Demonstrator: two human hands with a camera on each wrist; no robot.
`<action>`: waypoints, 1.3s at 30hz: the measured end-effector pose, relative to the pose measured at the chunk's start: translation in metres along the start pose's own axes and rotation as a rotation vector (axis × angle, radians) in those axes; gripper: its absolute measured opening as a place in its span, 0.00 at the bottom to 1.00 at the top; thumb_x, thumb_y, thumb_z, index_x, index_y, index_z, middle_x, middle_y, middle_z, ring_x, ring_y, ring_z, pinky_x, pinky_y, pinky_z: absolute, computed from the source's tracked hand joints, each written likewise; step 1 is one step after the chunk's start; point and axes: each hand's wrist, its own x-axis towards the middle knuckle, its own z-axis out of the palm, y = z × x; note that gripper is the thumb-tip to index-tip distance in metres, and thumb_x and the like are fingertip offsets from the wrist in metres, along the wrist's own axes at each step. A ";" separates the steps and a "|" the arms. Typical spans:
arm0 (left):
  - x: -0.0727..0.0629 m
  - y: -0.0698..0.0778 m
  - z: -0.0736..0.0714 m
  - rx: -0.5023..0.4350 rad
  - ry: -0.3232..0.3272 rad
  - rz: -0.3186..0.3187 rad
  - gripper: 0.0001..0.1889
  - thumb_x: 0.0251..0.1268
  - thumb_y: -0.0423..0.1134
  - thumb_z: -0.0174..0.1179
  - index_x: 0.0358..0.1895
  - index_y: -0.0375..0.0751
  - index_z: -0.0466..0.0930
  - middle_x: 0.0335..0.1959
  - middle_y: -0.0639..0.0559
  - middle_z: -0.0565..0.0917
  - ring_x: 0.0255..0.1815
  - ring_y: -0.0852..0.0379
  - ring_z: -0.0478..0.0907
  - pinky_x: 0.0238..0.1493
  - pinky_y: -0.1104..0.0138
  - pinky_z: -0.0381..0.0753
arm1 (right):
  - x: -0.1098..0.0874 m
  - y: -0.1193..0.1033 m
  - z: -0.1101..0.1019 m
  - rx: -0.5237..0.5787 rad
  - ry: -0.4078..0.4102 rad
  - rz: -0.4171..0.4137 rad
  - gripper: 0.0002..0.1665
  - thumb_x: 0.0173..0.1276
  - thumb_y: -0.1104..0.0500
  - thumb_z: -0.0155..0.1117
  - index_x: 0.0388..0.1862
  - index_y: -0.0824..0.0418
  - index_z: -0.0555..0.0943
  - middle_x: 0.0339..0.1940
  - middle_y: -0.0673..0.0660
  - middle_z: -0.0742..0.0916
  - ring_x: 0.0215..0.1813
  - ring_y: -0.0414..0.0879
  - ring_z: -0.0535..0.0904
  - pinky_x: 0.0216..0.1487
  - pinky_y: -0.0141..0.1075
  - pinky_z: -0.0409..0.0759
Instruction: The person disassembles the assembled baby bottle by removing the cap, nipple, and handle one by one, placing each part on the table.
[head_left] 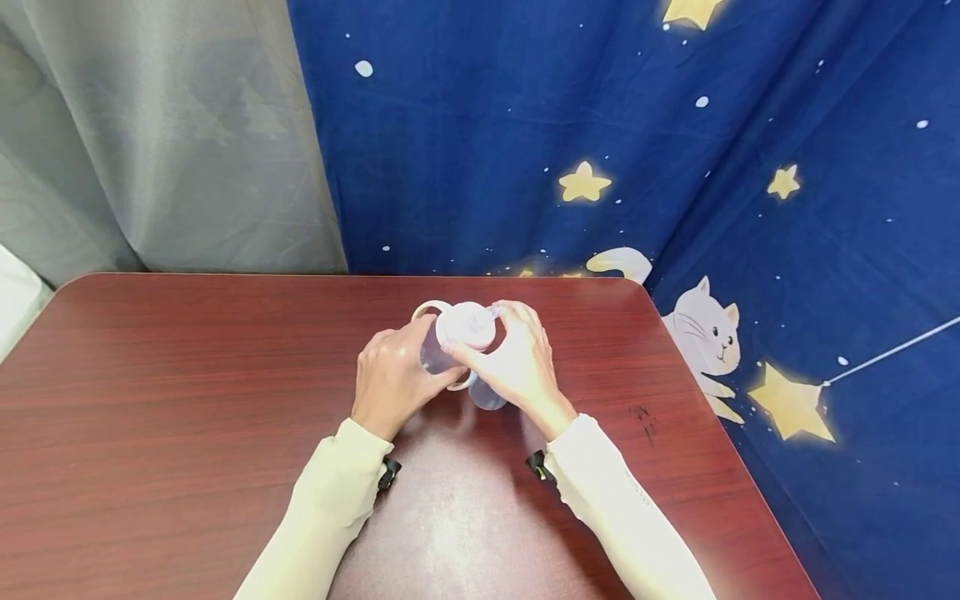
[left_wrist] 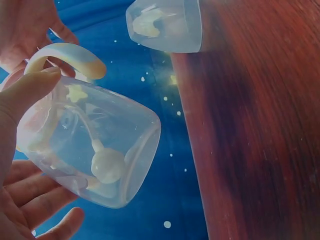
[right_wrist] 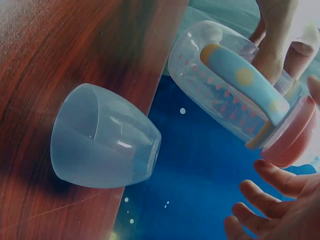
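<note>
In the head view, my left hand [head_left: 393,375] grips a clear baby bottle [left_wrist: 125,120] by its body, the thumb lying by one handle. Two curved handles stick out from the bottle; the blue one [right_wrist: 245,80] has yellow spots. Inside, a straw ends in a round weight [left_wrist: 108,165]. My right hand [head_left: 517,358] holds the pink collar [right_wrist: 287,137] at the bottle's top between thumb and index finger, its other fingers spread. The bottle is tilted in the right wrist view. Beside it, a translucent cover [right_wrist: 105,140] stands on the table, partly hidden in the head view.
The dark red wooden table [head_left: 187,417] ends at a far edge just beyond my hands. Behind it hang a grey curtain [head_left: 202,150] and a blue star-printed curtain [head_left: 487,150]. Small dark marks [head_left: 643,421] show on the tabletop at the right.
</note>
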 end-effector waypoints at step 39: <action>-0.003 -0.001 -0.006 -0.088 -0.146 -0.121 0.36 0.38 0.58 0.77 0.56 0.47 0.82 0.36 0.49 0.88 0.27 0.50 0.80 0.24 0.55 0.75 | 0.004 0.007 -0.018 0.286 -0.058 -0.262 0.41 0.49 0.49 0.81 0.63 0.57 0.78 0.64 0.52 0.76 0.66 0.44 0.69 0.65 0.49 0.69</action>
